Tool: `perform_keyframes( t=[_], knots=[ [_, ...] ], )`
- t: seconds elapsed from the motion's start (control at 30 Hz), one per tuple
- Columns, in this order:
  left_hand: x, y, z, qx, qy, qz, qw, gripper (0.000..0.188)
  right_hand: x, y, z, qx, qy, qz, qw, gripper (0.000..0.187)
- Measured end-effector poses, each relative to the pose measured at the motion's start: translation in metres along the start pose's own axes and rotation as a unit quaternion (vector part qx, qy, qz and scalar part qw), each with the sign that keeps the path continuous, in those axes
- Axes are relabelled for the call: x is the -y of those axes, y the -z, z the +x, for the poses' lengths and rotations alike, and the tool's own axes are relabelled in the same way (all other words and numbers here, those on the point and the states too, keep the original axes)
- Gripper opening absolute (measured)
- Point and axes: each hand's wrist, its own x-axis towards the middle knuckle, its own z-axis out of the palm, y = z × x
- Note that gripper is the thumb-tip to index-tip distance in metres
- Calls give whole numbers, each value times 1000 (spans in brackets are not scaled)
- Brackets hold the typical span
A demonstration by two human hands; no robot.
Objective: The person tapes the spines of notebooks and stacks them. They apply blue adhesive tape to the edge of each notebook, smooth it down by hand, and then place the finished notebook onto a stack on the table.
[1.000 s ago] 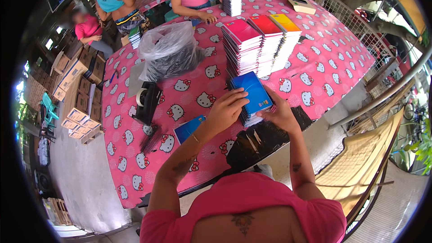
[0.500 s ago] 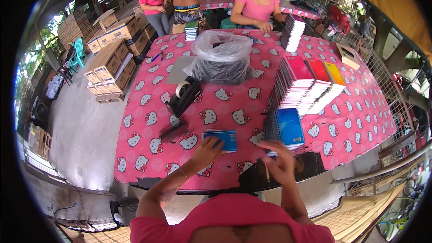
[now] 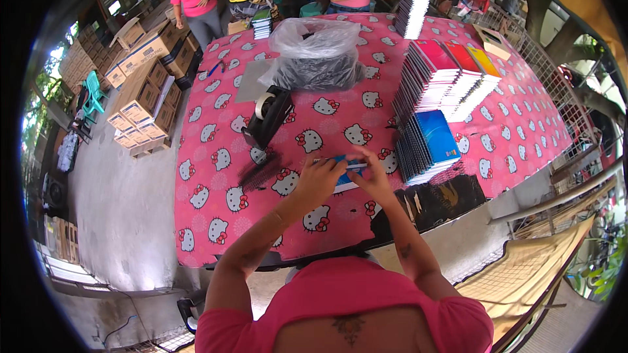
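A small blue spiral notebook lies at the near middle of the table, partly covered by my hands. My left hand grips its left side with bent fingers. At its right side, my right hand has its fingers closed on the notebook's edge, where a pale strip shows. To the right stands a stack of blue spiral notebooks, coils facing left. Behind it are taller stacks with pink covers, red covers and yellow covers.
A black tape dispenser stands left of centre, before a clear plastic bag of dark contents. A grey board lies beside the bag. The pink patterned cover is torn at the near edge. Three people stand beyond; cartons are stacked left.
My right hand has left the blue stack and come to the small notebook beside my left hand. The view has tilted down. The person across the table now reaches to the far notebook stack.
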Motion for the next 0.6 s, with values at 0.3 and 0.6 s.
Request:
perform_keyframes(
  t=[0.3, 0.6],
  knots=[
    [-7, -27, -28, -260, 168, -269, 912, 53, -51, -19, 11, -39, -57, 48, 996, 31],
    [-2, -36, -24, -257, 194, -281, 904, 54, -49, -21, 11, -13, -105, 91, 990, 27]
  ],
)
